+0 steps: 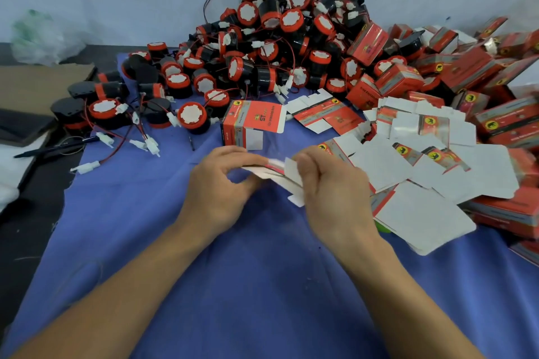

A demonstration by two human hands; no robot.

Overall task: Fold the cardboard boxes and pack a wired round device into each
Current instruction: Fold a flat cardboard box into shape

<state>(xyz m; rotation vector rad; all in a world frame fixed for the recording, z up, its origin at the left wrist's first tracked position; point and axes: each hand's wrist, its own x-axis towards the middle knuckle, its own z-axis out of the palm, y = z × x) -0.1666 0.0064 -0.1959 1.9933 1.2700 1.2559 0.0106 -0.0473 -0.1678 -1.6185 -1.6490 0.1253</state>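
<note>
Both hands hold one flat, unfolded cardboard box [278, 175] just above the blue cloth [248, 271]. My left hand [221, 183] pinches its left end, and my right hand [329, 183] grips its right side with the fingers curled over a white flap. Behind them stands a folded red and white box [250, 122] with its lid flap open. A large heap of black and red round devices [262, 46] with red wires and white plugs rises at the back. Flat box blanks [408, 160] lie spread to the right.
Closed red boxes [466, 73] are piled at the far right and back right. A brown cardboard sheet [38, 81] and a crumpled plastic bag [40, 38] lie at the left. A black pen [55, 148] rests by the cloth's left edge. A pale wall backs the table.
</note>
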